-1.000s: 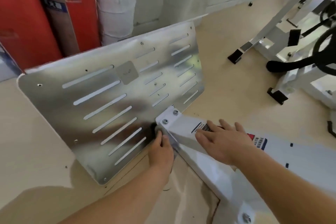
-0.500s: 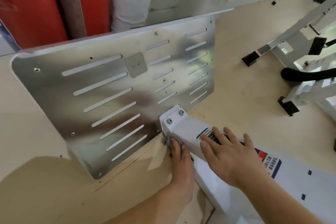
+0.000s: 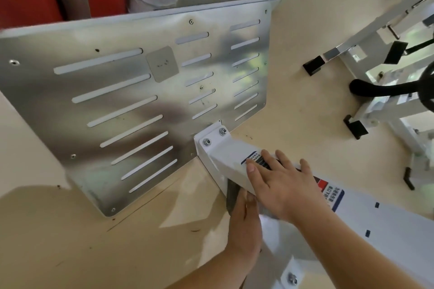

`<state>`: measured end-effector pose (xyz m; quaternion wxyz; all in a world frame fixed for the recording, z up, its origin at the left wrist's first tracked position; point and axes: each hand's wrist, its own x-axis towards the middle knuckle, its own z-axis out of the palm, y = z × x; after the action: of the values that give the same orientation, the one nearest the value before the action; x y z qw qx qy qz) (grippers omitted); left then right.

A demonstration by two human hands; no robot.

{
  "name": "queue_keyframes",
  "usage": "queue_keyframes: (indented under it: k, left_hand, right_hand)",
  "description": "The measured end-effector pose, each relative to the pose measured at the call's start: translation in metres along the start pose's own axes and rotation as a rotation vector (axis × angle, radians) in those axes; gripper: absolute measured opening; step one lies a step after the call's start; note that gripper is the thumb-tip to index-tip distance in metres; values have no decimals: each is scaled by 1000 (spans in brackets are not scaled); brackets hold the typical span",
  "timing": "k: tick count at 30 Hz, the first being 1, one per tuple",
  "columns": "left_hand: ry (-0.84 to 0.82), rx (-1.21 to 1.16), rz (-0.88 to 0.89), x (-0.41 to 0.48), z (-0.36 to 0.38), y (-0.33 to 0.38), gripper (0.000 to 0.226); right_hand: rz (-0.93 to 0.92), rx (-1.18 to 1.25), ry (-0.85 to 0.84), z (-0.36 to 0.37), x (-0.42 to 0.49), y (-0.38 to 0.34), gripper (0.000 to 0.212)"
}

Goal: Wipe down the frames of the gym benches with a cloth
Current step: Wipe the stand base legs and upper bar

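Head view: a white bench frame beam (image 3: 226, 156) runs from the lower right up to a slotted metal footplate (image 3: 141, 105), where two bolts (image 3: 206, 142) fix it. The left hand (image 3: 244, 220) is at the beam's near side face, low against the floor (image 3: 70, 241). It holds a dark grey cloth (image 3: 231, 195) to that face. The thumb lies over the cloth and the other fingers are hidden behind it, so the grip reads as clamped on the cloth. The right hand (image 3: 284, 185) lies flat on the beam's top face, fingers straight and spread, partly covering a barcode label (image 3: 250, 158); its grip is apart and it holds nothing. More white bench frames (image 3: 375, 37) stand well apart at the right.

The step in hand appears to be wiping the side face of this beam, with the right hand only bracing.

The next move probably calls for sliding the cloth along the side face with steady pressure. The right hand would have to lift before the top face and label area can be wiped. The bolt heads and plate edge may snag the cloth.
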<state>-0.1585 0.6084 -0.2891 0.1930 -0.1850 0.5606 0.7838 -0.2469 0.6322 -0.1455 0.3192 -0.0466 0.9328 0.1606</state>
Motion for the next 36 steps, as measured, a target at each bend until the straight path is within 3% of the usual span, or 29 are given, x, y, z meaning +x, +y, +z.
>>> queue_keyframes:
  k: [3, 5, 9, 12, 17, 24, 26, 29, 31, 36]
  left_hand:
    - [-242, 529, 159, -13, -6, -24, 58]
    - [-281, 802, 243, -19, -9, -29, 66]
    - [-191, 887, 308, -15, -25, -19, 60]
    - [-125, 868, 248, -15, -52, -24, 61]
    - [229, 1055, 197, -18, -71, -31, 74]
    - [215, 756, 30, 28, -52, -16, 90]
    - [266, 598, -46, 43, -38, -6, 83]
    - [381, 402, -103, 59, -29, 3, 56]
    - [432, 347, -86, 63, -32, 1, 47]
    - [418, 218, 33, 51, -25, -17, 63]
  right_hand:
    - [15, 48, -4, -1, 2, 2, 60]
    - [28, 96, -30, -5, 3, 3, 63]
    - [-5, -95, 73, 7, 0, -1, 58]
    - [11, -55, 71, 5, -7, -2, 57]
    - [2, -161, 47, 3, -26, 5, 61]
    - [-7, -41, 2, -3, -20, 7, 62]
    - [-7, -50, 25, -1, -22, 3, 62]
    - [0, -36, 41, -1, -21, 3, 60]
    - [1, -32, 38, -2, -21, 3, 59]
    - [-5, -31, 30, -3, -18, 3, 58]
